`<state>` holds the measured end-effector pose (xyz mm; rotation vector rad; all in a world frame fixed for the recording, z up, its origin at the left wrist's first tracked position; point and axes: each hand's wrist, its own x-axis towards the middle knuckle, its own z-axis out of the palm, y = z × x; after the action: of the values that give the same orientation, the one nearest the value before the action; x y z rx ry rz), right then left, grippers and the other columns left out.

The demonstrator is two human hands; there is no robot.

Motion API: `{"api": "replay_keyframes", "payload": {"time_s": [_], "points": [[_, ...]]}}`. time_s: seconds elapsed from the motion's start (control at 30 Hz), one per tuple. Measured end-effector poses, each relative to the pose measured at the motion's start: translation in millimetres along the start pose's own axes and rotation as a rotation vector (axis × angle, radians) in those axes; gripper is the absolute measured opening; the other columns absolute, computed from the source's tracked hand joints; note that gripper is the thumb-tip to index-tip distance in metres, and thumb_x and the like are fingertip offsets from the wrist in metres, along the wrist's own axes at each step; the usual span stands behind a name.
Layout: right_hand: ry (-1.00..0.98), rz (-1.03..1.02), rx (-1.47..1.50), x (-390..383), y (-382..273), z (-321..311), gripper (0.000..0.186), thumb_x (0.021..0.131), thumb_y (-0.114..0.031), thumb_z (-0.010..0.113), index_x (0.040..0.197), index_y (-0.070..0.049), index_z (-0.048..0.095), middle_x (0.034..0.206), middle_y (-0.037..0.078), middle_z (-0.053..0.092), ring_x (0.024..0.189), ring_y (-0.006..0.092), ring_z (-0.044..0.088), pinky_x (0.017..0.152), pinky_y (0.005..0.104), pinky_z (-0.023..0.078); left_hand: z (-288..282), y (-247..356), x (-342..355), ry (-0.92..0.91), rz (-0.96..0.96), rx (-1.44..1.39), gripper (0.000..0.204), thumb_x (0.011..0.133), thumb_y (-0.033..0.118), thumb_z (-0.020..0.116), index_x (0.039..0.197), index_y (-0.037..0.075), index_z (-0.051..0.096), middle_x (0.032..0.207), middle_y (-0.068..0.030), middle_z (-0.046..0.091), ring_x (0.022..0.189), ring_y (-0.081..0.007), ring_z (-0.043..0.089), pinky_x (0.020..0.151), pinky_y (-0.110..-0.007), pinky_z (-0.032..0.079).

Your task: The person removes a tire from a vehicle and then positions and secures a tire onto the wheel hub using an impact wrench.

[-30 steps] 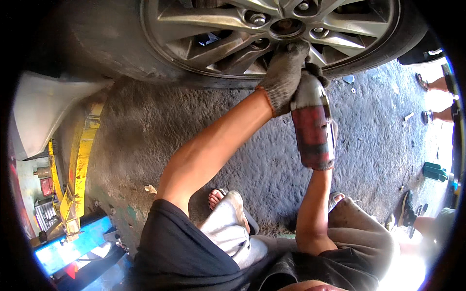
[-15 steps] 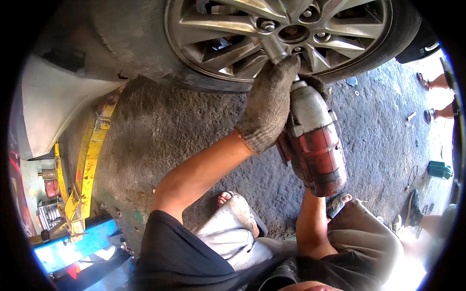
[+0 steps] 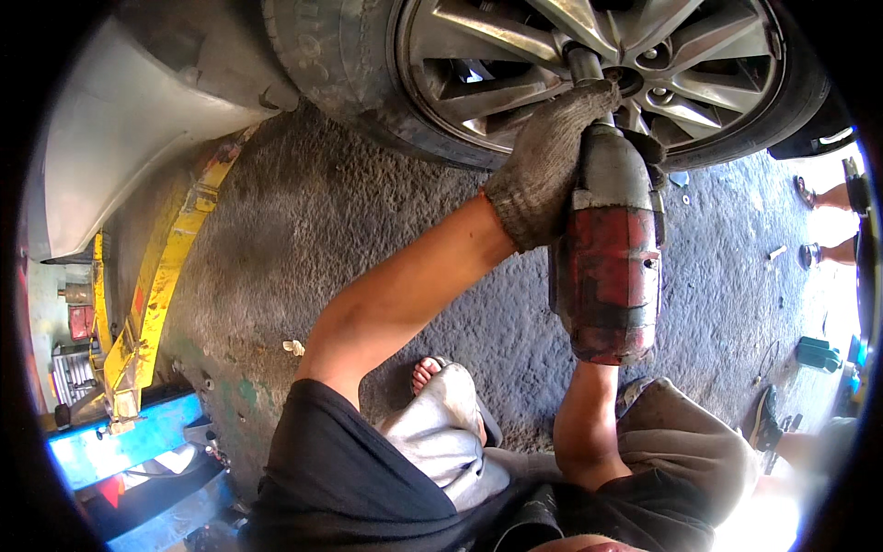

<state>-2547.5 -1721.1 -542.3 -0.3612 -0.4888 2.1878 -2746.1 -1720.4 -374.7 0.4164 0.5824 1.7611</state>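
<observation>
My left hand (image 3: 552, 156), in a dirty knitted glove, wraps around the front of a worn red and grey impact wrench (image 3: 614, 248), just behind its long socket (image 3: 584, 66). The socket's tip is at the lug hole left of the hub on a silver alloy wheel (image 3: 515, 37), covering whatever sits in that hole. My right forearm (image 3: 589, 405) reaches up under the wrench's rear end. The tool hides nearly all of my right hand, which supports it from below. Other lug nuts (image 3: 660, 95) show to the right of the hub.
A yellow metal arm (image 3: 170, 276) slants down to a blue beam (image 3: 129, 451) at left, below a pale car body panel (image 3: 129, 138). My sandaled foot (image 3: 428, 373) rests on rough dark ground. A green case (image 3: 819, 354) and other people's legs (image 3: 832, 198) are at right.
The socket has gone from below the left lug nut to over it, and the wrench now points more directly up at the wheel. The view has shifted, so the wheel appears farther right.
</observation>
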Motion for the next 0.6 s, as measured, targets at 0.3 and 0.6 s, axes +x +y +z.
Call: {"api": "replay_keyframes", "payload": {"time_s": [0.3, 0.6], "points": [[-0.218, 0.259, 0.215, -2, -9, -11, 0.061, 0.104, -0.049, 0.046, 0.15, -0.009, 0.043, 0.146, 0.017, 0.053, 0.13, 0.0366, 0.054, 0.11, 0.055, 0.044, 0, -12, 6, 0.085, 0.172, 0.121, 0.025, 0.102, 0.031, 0.053, 0.106, 0.008, 0.062, 0.09, -0.0088, 0.068, 0.078, -0.0214, 0.068, 0.076, -0.037, 0.058], [-0.102, 0.05, -0.319, 33, -11, 55, 0.053, 0.107, -0.034, 0.048, 0.152, -0.008, 0.04, 0.148, 0.017, 0.051, 0.129, 0.033, 0.056, 0.107, 0.0492, 0.049, 7, 7, 8, -0.004, -0.034, -0.002, 0.015, 0.099, 0.022, 0.058, 0.103, 0.009, 0.062, 0.093, -0.0063, 0.067, 0.085, -0.0161, 0.065, 0.082, -0.033, 0.056]]}}
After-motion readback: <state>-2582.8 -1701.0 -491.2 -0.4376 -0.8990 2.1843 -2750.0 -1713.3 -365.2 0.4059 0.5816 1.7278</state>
